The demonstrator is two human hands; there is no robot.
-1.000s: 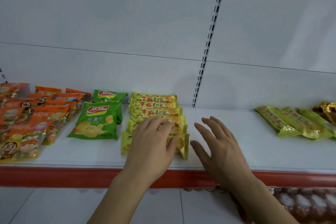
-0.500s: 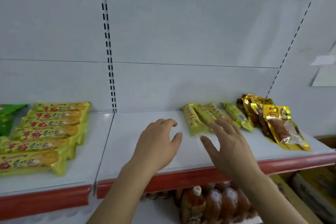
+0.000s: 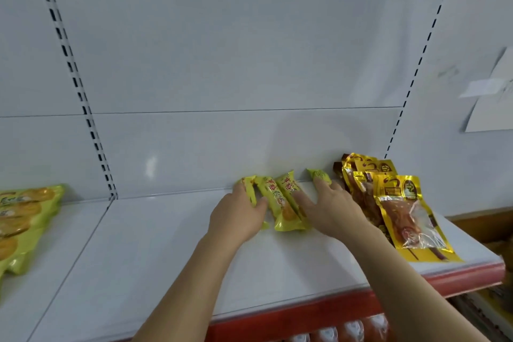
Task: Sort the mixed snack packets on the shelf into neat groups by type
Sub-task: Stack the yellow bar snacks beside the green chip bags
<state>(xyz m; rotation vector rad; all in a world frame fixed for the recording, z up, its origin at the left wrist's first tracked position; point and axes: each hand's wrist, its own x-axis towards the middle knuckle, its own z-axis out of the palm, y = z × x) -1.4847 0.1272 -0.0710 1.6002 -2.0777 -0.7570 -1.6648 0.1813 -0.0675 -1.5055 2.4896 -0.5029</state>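
On shelf [image 3: 166, 258], yellow packets [image 3: 280, 203] lengthwise front-to-back; both hands flat, seemingly ungripping.

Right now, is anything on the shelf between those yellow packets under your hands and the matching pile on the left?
Nothing visible. The yellow packets lie under the left hand and right hand; bare shelf runs from there to the pile. Only the seam between the panels crosses that stretch.

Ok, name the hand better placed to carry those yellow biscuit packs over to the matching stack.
Probably left. The left hand already rests on the yellow biscuit packs, on the side nearer the matching stack.
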